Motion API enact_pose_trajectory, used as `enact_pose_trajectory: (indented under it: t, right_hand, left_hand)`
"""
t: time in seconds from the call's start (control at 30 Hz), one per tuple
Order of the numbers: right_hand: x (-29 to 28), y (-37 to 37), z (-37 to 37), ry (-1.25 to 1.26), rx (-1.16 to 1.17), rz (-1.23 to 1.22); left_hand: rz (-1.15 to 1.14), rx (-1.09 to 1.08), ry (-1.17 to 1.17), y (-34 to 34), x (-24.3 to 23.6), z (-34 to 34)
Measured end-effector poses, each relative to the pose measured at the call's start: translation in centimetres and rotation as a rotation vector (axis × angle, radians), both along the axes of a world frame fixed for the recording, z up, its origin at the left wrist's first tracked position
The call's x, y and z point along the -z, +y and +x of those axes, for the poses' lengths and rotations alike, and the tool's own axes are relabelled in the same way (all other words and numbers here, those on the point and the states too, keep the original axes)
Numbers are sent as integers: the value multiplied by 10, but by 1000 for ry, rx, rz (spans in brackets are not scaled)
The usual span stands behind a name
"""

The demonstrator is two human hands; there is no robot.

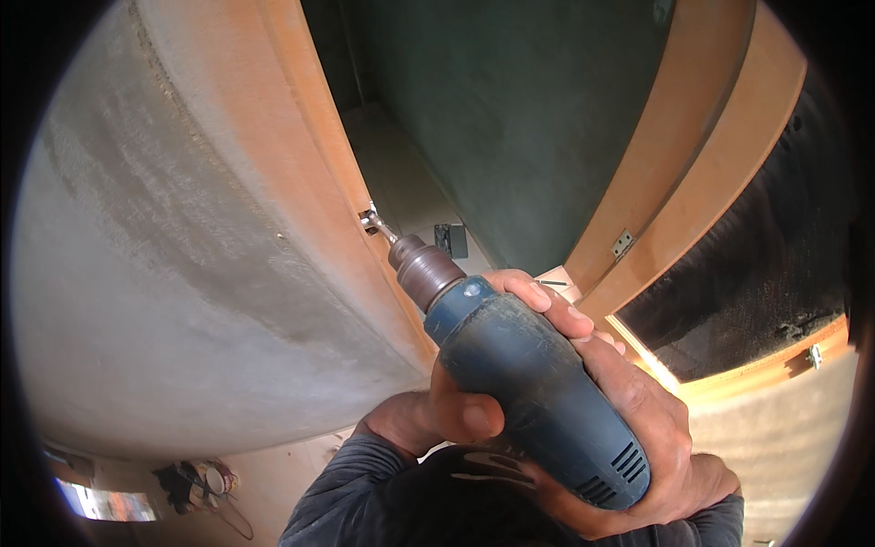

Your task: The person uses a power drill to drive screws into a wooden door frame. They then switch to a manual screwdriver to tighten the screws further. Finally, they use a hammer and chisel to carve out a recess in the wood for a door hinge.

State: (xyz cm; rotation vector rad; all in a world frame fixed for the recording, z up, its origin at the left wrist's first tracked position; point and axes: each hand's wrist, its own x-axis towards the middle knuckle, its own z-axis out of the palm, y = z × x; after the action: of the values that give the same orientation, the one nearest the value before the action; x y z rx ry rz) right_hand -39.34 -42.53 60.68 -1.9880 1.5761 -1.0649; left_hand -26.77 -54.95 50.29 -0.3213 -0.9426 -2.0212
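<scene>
A dark blue power drill [538,383] with a worn brown chuck [427,272] points up and left, away from me. My left hand [460,410] is closed on the drill from its left side, its thumb against the housing. My right hand [643,419] wraps round the drill's right side and rear. The grip under the body is hidden. A metal bit [386,228] reaches from the chuck to a small cut-out [368,221] in the edge of the wooden door frame [314,109]. Whether the bit turns cannot be told.
Grey plastered wall [164,228] runs along the left. To the right stands an open wooden door [729,164] with a dark panel and a hinge [622,242]. A dark object [444,239] lies on the floor past the doorway. Tangled cords and tools [196,481] lie at lower left.
</scene>
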Motion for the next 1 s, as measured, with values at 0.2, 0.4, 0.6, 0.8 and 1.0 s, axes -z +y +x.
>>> enact_pose_trajectory:
  t: [0.2,0.4,0.6,0.8,1.0]
  right_hand:
    - [8,1,11,-64,-23,-69]
    - [13,4,19,-68,27,-111]
    - [5,3,13,-104,-6,-25]
    - [10,-2,-1,-103,-99,-138]
    - [8,3,-7,-84,-79,-56]
  left_hand:
    - [38,59,113,1,4,2]
    - [61,60,40,1,4,8]
    - [110,55,-38,3,-1,8]
    - [154,124,165,4,0,-2]
    - [139,106,245,3,5,-9]
